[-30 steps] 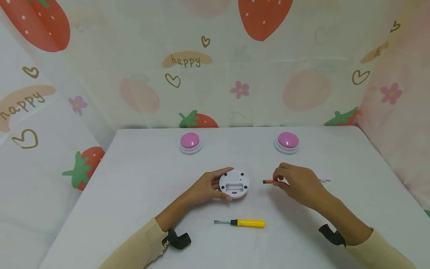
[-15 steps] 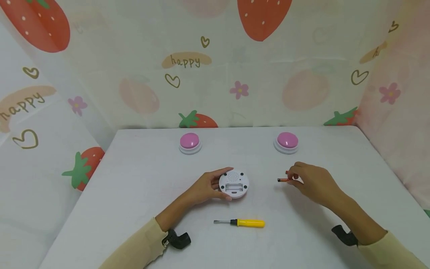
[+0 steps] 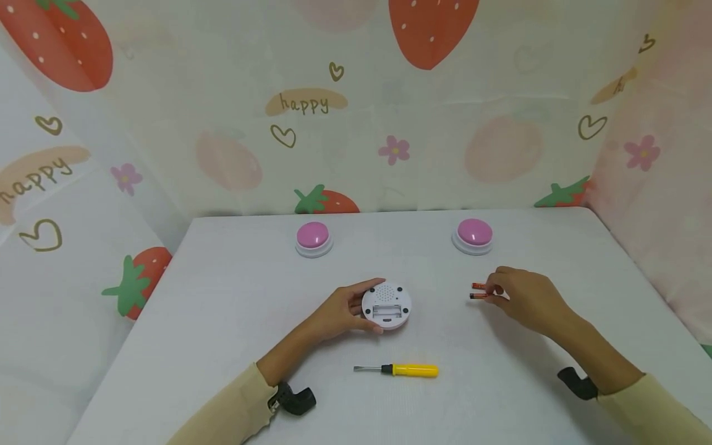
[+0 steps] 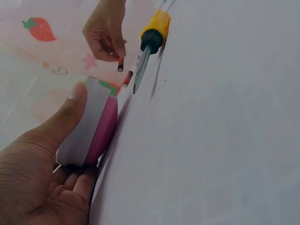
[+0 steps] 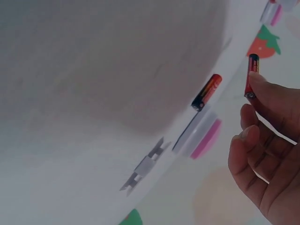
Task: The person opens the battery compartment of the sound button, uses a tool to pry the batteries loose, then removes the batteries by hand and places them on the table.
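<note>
My left hand point(image 3: 339, 313) holds a round white push-button light point(image 3: 386, 296) bottom up, fingers behind it and thumb at its near edge. Its battery compartment lies uncovered, facing up; the left wrist view shows its pink dome point(image 4: 105, 129) turned to the table. Over to the right, my right hand point(image 3: 525, 303) pinches a red and black battery point(image 5: 253, 63) between thumb and forefinger. A second such battery point(image 5: 206, 92) lies on the table just beyond. Farther along in the right wrist view rests a small pale battery cover point(image 5: 145, 165), hidden by my hand in the head view.
A yellow-handled flathead screwdriver point(image 3: 408, 370) lies in front of the held unit. Two pink-domed push buttons stand near the table's back edge, one on the left point(image 3: 313, 238) and one on the right point(image 3: 473, 235). Strawberry-printed cloth walls point(image 3: 434, 123) surround the white table.
My right hand has moved to the right with the battery, and the second battery has come into view beside its fingers. My left hand and the unit have stayed put.
</note>
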Tool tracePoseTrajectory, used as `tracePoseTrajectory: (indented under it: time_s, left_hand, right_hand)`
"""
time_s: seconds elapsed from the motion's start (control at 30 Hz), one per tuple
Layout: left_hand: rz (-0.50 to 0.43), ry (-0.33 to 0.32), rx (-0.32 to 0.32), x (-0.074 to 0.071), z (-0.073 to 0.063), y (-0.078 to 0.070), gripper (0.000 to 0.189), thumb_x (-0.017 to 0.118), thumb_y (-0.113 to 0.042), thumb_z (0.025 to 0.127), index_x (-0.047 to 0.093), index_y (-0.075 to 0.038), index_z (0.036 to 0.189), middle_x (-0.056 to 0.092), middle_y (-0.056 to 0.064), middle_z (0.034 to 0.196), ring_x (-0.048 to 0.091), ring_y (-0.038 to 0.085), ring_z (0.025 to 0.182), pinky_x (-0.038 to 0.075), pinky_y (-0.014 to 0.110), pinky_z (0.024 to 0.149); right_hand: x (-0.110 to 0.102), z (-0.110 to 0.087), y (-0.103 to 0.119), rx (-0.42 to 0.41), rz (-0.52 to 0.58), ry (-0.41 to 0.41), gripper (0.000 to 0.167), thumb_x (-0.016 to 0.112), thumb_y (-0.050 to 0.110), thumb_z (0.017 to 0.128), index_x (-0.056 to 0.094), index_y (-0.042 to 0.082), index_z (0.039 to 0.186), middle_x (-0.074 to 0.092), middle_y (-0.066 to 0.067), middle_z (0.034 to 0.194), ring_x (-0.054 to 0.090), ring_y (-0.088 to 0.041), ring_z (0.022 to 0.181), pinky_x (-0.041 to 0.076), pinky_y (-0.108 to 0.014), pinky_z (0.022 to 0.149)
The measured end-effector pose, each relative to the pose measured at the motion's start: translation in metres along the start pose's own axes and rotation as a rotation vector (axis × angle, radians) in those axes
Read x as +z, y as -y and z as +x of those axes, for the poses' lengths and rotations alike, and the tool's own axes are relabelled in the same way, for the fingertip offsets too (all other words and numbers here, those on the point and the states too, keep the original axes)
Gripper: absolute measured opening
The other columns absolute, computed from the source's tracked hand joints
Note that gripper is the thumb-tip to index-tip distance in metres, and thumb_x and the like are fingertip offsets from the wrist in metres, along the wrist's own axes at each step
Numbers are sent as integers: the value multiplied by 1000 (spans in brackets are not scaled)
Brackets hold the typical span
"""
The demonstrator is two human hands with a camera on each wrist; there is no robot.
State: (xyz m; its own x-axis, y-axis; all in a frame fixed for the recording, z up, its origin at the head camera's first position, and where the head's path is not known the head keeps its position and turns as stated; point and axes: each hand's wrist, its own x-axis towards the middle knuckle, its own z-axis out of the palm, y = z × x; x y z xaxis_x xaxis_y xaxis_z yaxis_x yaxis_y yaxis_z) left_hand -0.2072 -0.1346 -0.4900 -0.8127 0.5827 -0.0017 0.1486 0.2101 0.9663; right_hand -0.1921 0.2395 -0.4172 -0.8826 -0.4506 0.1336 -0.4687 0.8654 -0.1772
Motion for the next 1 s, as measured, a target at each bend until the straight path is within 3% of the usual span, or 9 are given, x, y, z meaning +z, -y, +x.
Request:
tracePoseTrajectory:
  time_s: [0.47,1.0]
  left_hand:
    - [-9,-1,-2,0,1,2,94,90,-6,75,43,-19,155,48,4,154,55,19,131,48,24,104]
    - [-28,1,-8,0,-1,-2,94,89,-4,76,42,-16,156,47,5,154,55,19,130,48,25,104]
  right_hand:
    - [5,6,-11,3,-32,77,15,86,10,80,74,13,88,59,5,77,54,-12,66,48,-27,55]
    - [8,9,-18,5,-52,90,12,85,8,81,75,12,88,57,6,75,51,-13,66,45,-27,56]
